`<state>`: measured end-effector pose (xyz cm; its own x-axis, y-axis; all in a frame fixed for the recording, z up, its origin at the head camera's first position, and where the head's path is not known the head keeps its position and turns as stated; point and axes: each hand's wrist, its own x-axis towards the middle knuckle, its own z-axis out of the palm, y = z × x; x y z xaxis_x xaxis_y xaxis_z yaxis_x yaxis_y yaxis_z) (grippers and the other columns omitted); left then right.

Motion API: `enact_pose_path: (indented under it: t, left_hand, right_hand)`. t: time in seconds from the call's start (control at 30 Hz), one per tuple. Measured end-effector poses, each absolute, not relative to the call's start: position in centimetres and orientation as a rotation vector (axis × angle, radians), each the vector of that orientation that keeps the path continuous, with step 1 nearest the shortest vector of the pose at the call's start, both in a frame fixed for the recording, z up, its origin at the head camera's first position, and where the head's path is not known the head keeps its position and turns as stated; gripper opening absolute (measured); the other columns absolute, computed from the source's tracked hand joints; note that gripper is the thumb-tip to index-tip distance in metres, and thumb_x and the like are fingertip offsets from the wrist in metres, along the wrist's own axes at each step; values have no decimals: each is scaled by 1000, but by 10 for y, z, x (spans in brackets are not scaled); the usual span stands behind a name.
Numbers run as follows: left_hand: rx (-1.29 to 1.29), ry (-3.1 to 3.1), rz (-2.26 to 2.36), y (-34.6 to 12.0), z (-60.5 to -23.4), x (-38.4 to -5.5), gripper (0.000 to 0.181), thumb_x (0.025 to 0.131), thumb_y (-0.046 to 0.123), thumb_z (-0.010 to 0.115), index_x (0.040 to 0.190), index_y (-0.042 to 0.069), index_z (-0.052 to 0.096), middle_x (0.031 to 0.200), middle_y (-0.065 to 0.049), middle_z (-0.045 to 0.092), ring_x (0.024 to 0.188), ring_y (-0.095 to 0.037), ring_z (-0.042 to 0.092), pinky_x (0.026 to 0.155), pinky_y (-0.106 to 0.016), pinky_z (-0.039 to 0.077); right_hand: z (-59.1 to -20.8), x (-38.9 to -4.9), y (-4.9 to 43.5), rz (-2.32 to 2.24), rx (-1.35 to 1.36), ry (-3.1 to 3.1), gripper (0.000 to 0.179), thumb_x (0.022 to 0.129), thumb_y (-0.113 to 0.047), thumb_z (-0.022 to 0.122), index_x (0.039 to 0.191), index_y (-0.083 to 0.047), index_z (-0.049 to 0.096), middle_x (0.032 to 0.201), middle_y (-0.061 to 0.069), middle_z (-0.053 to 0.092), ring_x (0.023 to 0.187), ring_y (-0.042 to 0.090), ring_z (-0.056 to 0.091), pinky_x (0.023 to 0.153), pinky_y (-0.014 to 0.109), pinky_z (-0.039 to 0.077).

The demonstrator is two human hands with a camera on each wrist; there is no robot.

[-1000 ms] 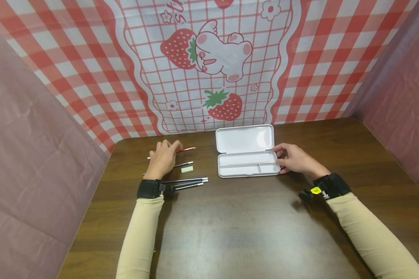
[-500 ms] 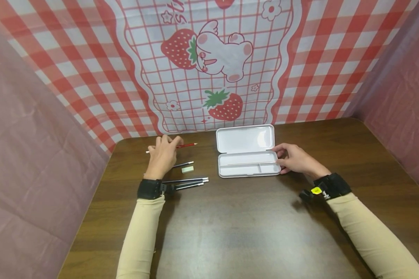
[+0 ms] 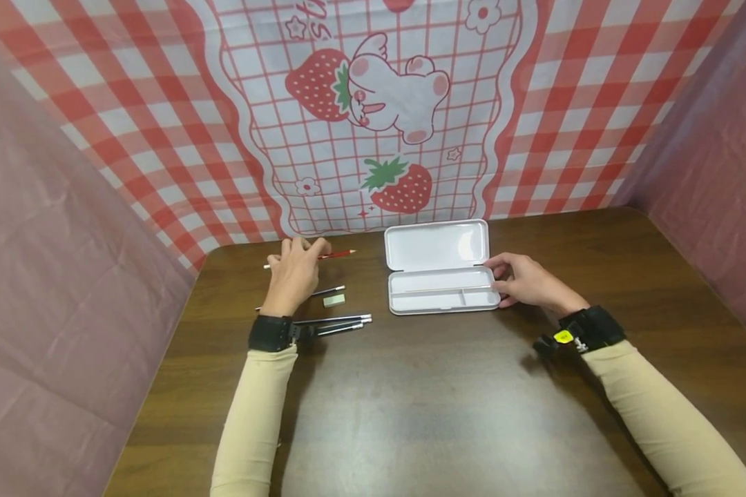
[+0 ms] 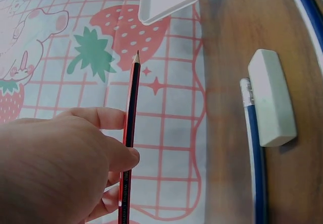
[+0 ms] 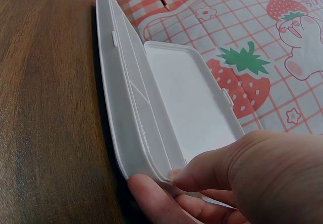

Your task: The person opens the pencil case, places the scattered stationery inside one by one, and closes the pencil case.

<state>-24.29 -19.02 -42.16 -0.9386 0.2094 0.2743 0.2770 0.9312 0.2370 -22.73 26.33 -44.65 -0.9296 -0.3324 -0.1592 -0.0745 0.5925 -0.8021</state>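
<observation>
My left hand [image 3: 295,277] pinches a red-and-black pencil [image 4: 132,93] between thumb and fingers. Its sharpened tip points right toward a white pencil case [image 3: 436,247], whose lid stands raised at the back. At the case's right end my right hand [image 3: 525,281] grips the corner, thumb at the inner rim and fingers outside, as the right wrist view shows. Thin dividers split the case's bottom part into compartments. Nearer than the left hand lies a pale green eraser [image 4: 272,98], beside a blue pencil [image 4: 256,148] with a metal-banded end.
Several dark pencils [image 3: 342,323] lie close together in front of the eraser, their white ends to the right. A red-and-white strawberry cloth [image 3: 323,159] hangs behind the brown wooden table [image 3: 423,414]. Pinkish curtains [image 3: 56,276] flank both sides.
My left hand has moved a little toward the back and right, carrying the red-and-black pencil. The right hand keeps its grip on the pencil case, which stays in place.
</observation>
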Motion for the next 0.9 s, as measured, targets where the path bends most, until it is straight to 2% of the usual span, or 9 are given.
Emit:
enact_pose_path:
  t: [0.27,0.5,0.73,0.9]
  left_hand:
    - [-351,-2849,-379,-187,-401,-245,34,112,2,50,133,19,70,122,-22,62,120,-44,55,94,-66,46]
    - [-356,-2849,-365,-184,-386,-247,37,108,-1,52,134,20,68,125,-21,61,123,-43,54,98,-68,47]
    - [-388,-2844,-361,-178,-389,-249,37,110,0,51,135,21,69,125,-20,62,127,-42,54,97,-67,48]
    - [-420,-2832,-336,-174,-394,-247,37,110,-1,52,135,20,69,122,-18,61,120,-39,54,93,-64,49]
  right_hand:
    - [-449,-229,263,-1245,-326,2543,52,105,5,66,153,17,50,127,33,57,83,19,65,65,25,66]
    - [-446,-227,263,-1254,-330,2533,52,106,4,67,153,16,51,128,33,56,85,20,64,66,25,66]
    - [-444,-226,264,-1257,-325,2525,52,106,3,68,153,16,51,129,33,56,88,21,65,69,28,68]
    - [-444,-225,264,-1255,-327,2519,53,106,1,69,154,15,51,130,34,56,92,24,66,70,29,69]
